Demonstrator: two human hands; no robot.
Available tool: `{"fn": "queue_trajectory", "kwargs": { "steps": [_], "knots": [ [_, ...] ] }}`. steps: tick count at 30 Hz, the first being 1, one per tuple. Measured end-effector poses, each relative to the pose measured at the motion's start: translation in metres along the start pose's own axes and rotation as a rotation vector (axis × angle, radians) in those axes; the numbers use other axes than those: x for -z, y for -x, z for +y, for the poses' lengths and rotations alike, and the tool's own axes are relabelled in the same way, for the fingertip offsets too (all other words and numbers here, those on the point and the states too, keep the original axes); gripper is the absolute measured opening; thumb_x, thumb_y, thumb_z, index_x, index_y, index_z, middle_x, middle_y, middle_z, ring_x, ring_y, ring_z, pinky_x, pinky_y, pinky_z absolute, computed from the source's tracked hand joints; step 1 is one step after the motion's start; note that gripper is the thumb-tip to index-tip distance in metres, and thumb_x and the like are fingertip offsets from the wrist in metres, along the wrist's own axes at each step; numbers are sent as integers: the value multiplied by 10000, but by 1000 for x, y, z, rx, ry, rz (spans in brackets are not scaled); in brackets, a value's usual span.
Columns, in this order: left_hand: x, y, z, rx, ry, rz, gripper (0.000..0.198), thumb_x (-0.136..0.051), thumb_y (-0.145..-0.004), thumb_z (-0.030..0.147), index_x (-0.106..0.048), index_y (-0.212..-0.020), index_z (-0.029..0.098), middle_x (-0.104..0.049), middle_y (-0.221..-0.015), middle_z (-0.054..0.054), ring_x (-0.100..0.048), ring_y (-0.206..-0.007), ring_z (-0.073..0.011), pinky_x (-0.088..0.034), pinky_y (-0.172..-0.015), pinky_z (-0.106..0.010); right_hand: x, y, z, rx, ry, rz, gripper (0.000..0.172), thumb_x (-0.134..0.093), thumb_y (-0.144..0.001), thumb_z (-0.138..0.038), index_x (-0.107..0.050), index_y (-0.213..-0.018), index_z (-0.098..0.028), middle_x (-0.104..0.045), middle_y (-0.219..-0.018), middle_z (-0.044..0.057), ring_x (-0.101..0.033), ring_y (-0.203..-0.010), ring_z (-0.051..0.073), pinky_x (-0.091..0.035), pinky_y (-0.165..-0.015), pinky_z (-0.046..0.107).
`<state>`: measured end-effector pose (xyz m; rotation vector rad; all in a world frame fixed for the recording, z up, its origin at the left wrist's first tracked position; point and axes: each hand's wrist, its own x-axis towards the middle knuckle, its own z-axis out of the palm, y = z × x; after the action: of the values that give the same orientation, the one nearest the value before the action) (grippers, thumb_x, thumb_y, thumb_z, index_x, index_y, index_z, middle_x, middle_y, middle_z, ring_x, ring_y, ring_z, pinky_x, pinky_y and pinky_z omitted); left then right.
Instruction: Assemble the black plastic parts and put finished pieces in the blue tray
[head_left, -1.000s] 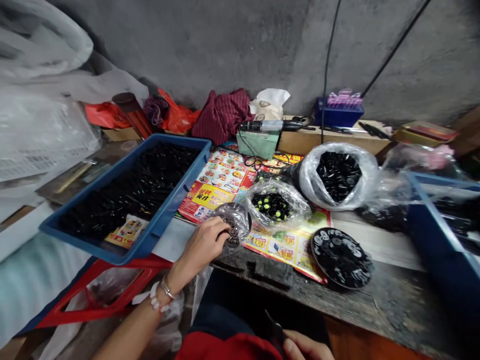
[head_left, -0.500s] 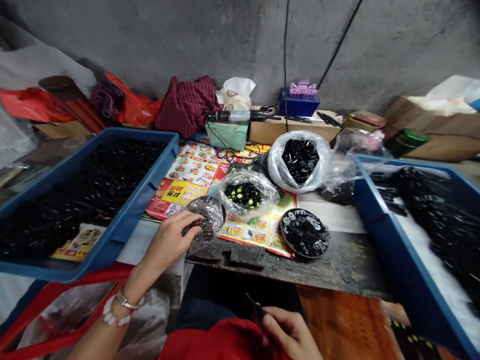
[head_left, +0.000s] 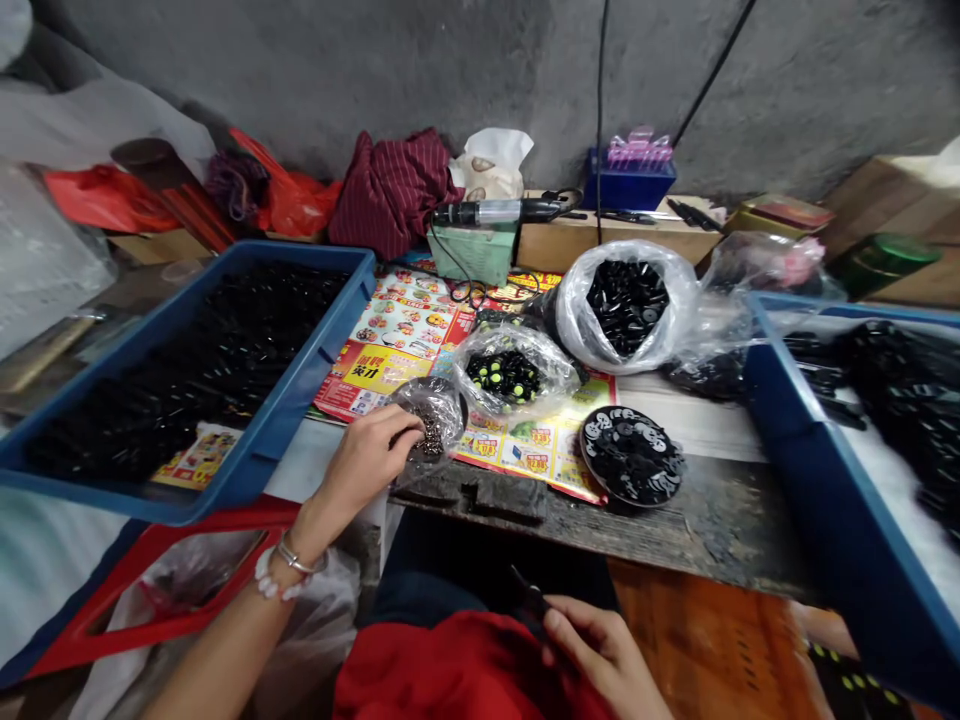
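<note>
My left hand [head_left: 375, 450] is closed in a pinch at the near-left edge of a dish lined with a clear plastic bag [head_left: 444, 405]. Small brassy metal pieces [head_left: 433, 436], perhaps screws, lie in the bag. Whatever is between my fingertips is too small to make out. Low in front of my red top, my right hand [head_left: 592, 645] grips a black tool with a thin metal tip [head_left: 531, 598], its lower part hidden. Behind the dish sits a clear bag of black parts with yellow-green ends [head_left: 501, 378]. A round dish of flat black pieces [head_left: 634, 460] stands to the right.
Blue trays of black parts flank the bench, one at left [head_left: 259, 440] and one at right [head_left: 847, 480]. A bag of glossy black pieces [head_left: 628, 300] stands at the back. An electric screwdriver [head_left: 495, 212] lies on a green box [head_left: 472, 255]. Newspaper [head_left: 405, 320] covers part of the bench.
The view has shifted, so the bench sits further right in it. My left hand's fingers have drawn closer together at the small metal pieces. The right hand keeps its hold.
</note>
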<state>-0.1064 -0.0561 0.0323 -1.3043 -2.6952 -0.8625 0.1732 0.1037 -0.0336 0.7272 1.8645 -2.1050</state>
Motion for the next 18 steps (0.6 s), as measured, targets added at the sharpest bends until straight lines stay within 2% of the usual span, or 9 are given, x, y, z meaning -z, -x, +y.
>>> {"fn": "queue_trajectory", "kwargs": {
  "steps": [5,10,15,18],
  "knots": [
    [8,-3,3,95,112,90,93,-627,-821,199,-716,-796,187,-747,-825,-15,-677,-781,-179,-476,-744,-264,0,-2,6,-8,-46,51,565,-537,-824,-655,-639,-698,-113,-548,-574,19,-417,-451,83,-285,-441,205],
    [8,1,13,248,352,98,72,-700,-745,232,-718,-716,168,-744,-733,-30,-675,-688,-182,-495,-646,-255,-2,-1,3,-19,-88,80,547,-575,-813,-637,-693,-824,-103,-590,-617,36,-466,-482,100,-334,-466,214],
    [0,18,50,349,806,-37,78,-728,-680,161,-674,-624,163,-713,-683,-25,-660,-664,-163,-508,-634,-232,-3,-3,1,-11,-121,112,566,-588,-809,-631,-718,-929,-93,-616,-629,48,-488,-464,102,-348,-459,221],
    [-14,30,73,444,976,-206,49,-721,-693,161,-729,-740,169,-720,-683,-27,-651,-637,-153,-503,-599,-219,-1,-6,-1,14,-139,122,575,-589,-812,-627,-718,-975,-90,-625,-630,53,-500,-451,102,-357,-454,220]
  ]
}}
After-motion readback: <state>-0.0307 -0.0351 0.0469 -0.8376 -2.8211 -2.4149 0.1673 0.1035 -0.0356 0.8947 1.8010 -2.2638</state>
